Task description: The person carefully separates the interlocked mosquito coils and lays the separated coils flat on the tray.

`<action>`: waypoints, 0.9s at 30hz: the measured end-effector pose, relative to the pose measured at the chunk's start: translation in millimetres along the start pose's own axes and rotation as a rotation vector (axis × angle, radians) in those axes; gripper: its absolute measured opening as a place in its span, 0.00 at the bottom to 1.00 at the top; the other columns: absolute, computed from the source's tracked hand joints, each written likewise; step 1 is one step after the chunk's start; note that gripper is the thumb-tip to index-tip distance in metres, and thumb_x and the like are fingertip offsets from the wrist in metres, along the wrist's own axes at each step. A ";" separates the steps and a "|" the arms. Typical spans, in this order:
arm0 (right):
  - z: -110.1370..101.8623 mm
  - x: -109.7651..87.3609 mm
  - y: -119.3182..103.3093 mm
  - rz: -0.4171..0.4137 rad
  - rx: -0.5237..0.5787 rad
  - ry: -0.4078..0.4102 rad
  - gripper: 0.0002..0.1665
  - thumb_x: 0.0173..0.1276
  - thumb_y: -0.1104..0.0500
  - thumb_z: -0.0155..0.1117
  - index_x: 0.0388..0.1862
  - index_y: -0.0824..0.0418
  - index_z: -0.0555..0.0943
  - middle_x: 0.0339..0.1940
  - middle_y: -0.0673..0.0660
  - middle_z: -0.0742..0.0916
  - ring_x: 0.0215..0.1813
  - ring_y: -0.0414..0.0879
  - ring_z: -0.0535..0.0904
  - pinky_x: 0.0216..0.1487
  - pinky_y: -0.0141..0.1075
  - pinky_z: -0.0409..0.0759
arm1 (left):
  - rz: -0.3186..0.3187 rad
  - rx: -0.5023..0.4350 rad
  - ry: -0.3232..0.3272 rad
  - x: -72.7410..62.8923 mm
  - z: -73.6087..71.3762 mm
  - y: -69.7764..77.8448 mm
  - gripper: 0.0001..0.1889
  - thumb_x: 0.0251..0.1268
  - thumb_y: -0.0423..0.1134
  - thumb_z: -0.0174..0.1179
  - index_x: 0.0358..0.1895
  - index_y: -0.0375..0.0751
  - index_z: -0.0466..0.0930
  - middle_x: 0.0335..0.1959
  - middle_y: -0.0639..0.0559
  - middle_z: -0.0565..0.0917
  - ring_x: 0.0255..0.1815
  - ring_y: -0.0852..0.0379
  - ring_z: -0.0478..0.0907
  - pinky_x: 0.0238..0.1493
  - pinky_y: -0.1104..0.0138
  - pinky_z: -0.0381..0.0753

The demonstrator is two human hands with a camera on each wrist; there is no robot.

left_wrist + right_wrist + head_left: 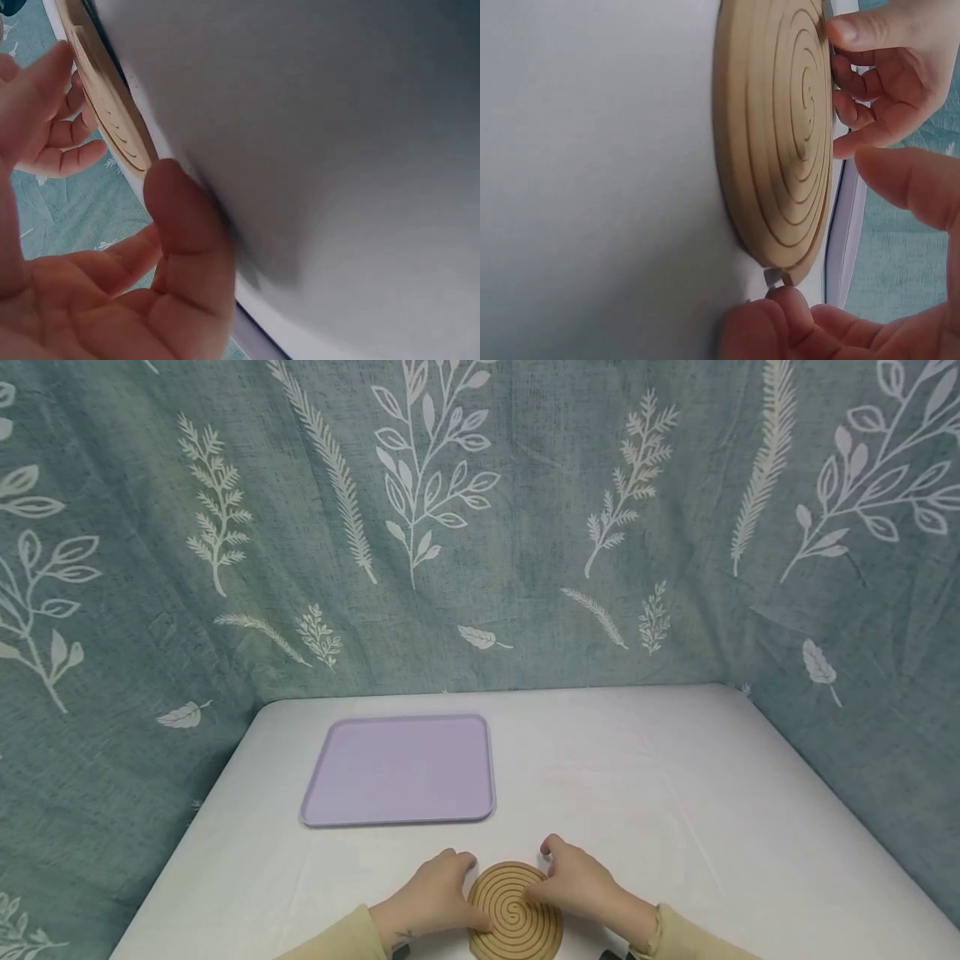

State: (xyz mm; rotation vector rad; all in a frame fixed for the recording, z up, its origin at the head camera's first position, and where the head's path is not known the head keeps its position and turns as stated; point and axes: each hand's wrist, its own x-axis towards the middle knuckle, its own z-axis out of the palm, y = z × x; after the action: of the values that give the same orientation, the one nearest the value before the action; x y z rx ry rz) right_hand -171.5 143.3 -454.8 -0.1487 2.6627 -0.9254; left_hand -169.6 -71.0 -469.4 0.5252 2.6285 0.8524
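A round tan disc [514,893] with a spiral groove lies on the white table at the near edge of the head view. My left hand [438,897] is at its left side, thumb over the disc's face and index finger just off the rim. On the other side is my right hand [581,885], its thumb overlapping the disc and its index finger bent beyond the upper right rim. In the right wrist view, the right thumb [892,176] stands off the disc [776,135], with other fingertips right at its lower end. The disc hides part of the left fingers there.
A lilac rectangular tray [401,770] with a low rim lies farther back, left of centre on the white table [637,777]. Green-blue cloth [525,543] with white leaf prints hangs behind the table and along both sides.
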 end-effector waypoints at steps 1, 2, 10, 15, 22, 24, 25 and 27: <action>0.0 0.0 -0.4 -0.006 0.000 -0.003 0.39 0.42 0.49 0.73 0.50 0.69 0.72 0.25 0.54 0.78 0.27 0.46 0.74 0.24 0.36 0.73 | 0.004 0.008 0.000 0.3 0.1 -0.1 0.43 0.34 0.53 0.74 0.55 0.28 0.71 0.41 0.44 0.78 0.40 0.51 0.76 0.45 0.51 0.80; -0.2 -0.2 -0.9 -0.010 0.000 -0.005 0.38 0.42 0.50 0.73 0.49 0.69 0.72 0.25 0.54 0.78 0.27 0.46 0.74 0.24 0.37 0.73 | 0.007 0.013 0.002 0.5 0.5 -0.2 0.42 0.35 0.52 0.74 0.55 0.29 0.71 0.40 0.45 0.78 0.38 0.53 0.76 0.45 0.53 0.80; -0.8 7.1 0.8 0.003 0.037 -0.039 0.33 0.40 0.52 0.75 0.42 0.70 0.74 0.28 0.56 0.81 0.33 0.49 0.78 0.34 0.48 0.81 | 0.012 0.012 -0.010 1.8 2.7 0.4 0.40 0.37 0.50 0.73 0.55 0.30 0.72 0.32 0.54 0.74 0.30 0.62 0.69 0.33 0.67 0.77; -2.7 8.7 0.6 -0.007 0.109 -0.082 0.23 0.43 0.58 0.74 0.36 0.69 0.77 0.28 0.56 0.80 0.33 0.47 0.77 0.36 0.44 0.81 | 0.017 -0.002 -0.014 1.6 2.5 1.0 0.39 0.37 0.50 0.74 0.54 0.30 0.72 0.30 0.55 0.74 0.30 0.62 0.69 0.31 0.69 0.75; -5.1 8.1 -0.4 -0.034 0.186 -0.136 0.11 0.46 0.62 0.72 0.28 0.65 0.80 0.23 0.52 0.81 0.28 0.43 0.76 0.31 0.34 0.79 | 0.029 -0.011 -0.017 2.7 2.1 0.3 0.38 0.36 0.49 0.74 0.52 0.31 0.74 0.29 0.56 0.73 0.29 0.63 0.68 0.29 0.71 0.72; -5.3 8.0 -0.2 -0.036 0.204 -0.137 0.10 0.46 0.63 0.72 0.26 0.63 0.79 0.21 0.52 0.80 0.27 0.42 0.74 0.29 0.32 0.77 | 0.031 -0.017 -0.016 3.0 1.7 0.5 0.38 0.35 0.49 0.74 0.52 0.30 0.74 0.29 0.56 0.73 0.29 0.62 0.68 0.29 0.71 0.73; -5.6 7.9 -0.2 -0.040 0.211 -0.138 0.09 0.46 0.64 0.71 0.26 0.63 0.79 0.21 0.52 0.80 0.27 0.42 0.74 0.29 0.31 0.76 | 0.032 -0.022 -0.017 3.2 1.4 0.6 0.38 0.35 0.49 0.74 0.52 0.30 0.74 0.29 0.56 0.74 0.30 0.62 0.69 0.29 0.71 0.73; -6.2 7.6 -0.1 -0.044 0.232 -0.144 0.09 0.47 0.65 0.71 0.25 0.63 0.78 0.21 0.51 0.79 0.27 0.42 0.72 0.28 0.30 0.74 | 0.028 -0.036 -0.019 3.7 0.9 0.6 0.37 0.34 0.49 0.74 0.51 0.31 0.75 0.30 0.56 0.74 0.30 0.62 0.69 0.30 0.69 0.74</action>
State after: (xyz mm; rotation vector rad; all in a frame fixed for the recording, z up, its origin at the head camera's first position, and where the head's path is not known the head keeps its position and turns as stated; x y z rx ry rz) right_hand -180.7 145.3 -452.2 -0.2118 2.4091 -1.1820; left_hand -172.3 -68.5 -470.4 0.5595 2.5889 0.8973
